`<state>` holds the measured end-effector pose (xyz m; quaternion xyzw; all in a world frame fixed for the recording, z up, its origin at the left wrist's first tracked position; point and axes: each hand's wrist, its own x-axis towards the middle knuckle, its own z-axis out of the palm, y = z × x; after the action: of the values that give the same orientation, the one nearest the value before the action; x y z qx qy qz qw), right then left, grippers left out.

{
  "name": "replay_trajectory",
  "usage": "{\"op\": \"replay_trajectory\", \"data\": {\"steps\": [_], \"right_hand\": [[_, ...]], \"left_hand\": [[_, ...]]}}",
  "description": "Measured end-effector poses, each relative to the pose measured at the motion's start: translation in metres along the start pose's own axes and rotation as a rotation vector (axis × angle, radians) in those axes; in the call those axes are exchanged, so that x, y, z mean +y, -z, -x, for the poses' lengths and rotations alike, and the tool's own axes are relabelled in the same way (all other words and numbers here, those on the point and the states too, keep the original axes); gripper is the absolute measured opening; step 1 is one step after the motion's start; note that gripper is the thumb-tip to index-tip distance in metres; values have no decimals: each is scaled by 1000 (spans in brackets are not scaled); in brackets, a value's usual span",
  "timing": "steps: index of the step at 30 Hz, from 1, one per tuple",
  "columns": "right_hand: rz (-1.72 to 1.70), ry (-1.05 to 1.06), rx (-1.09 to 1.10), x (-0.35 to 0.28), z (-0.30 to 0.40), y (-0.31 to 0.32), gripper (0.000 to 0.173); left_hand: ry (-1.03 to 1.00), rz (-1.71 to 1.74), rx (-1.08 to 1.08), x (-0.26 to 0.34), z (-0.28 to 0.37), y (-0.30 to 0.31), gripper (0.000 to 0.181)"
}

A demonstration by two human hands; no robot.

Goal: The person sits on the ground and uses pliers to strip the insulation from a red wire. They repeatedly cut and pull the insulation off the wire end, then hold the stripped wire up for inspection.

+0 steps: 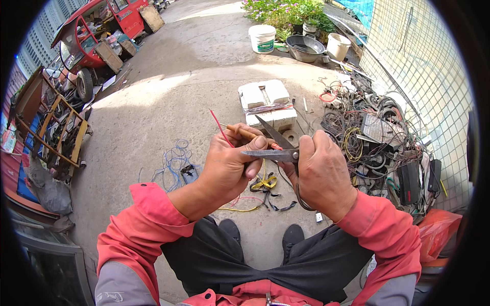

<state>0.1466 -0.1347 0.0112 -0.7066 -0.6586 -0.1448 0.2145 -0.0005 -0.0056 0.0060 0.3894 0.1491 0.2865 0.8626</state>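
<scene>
My right hand [323, 172] grips a pair of metal scissors [273, 154] by the handles, the blades spread and pointing left. Between thumb and fingers, my left hand [229, 160] holds a red insulated wire [221, 128] and an orange-brown ribbed rod [245, 132], perhaps a screwdriver handle. One end of the wire stands up at the left. A short red piece [276, 146] shows between the blades, close to their pivot; whether they touch it I cannot tell.
A white foam block [268, 100] stands ahead on the concrete. Tangled cables [367, 134] are heaped at the right. Blue wire [174, 160] and yellow-black strips [266, 183] lie below my hands. Farther off are a white bucket [262, 38], a black basin [305, 48] and a red vehicle [130, 19].
</scene>
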Motion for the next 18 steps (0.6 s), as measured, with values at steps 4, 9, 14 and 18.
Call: {"op": "replay_trajectory", "data": {"steps": [4, 9, 14, 18], "right_hand": [[-47, -13, -31, -2, -1, 3, 37], [-211, -58, -84, -3, 1, 5, 36], [-364, -63, -73, 1, 1, -1, 34], [-670, -207, -89, 0, -6, -2, 31]], "left_hand": [[-3, 9, -10, 2, 1, -1, 6], [-32, 24, -51, 2, 1, 3, 4], [-15, -8, -71, 3, 6, -3, 9], [5, 59, -115, 3, 5, -11, 11]]}}
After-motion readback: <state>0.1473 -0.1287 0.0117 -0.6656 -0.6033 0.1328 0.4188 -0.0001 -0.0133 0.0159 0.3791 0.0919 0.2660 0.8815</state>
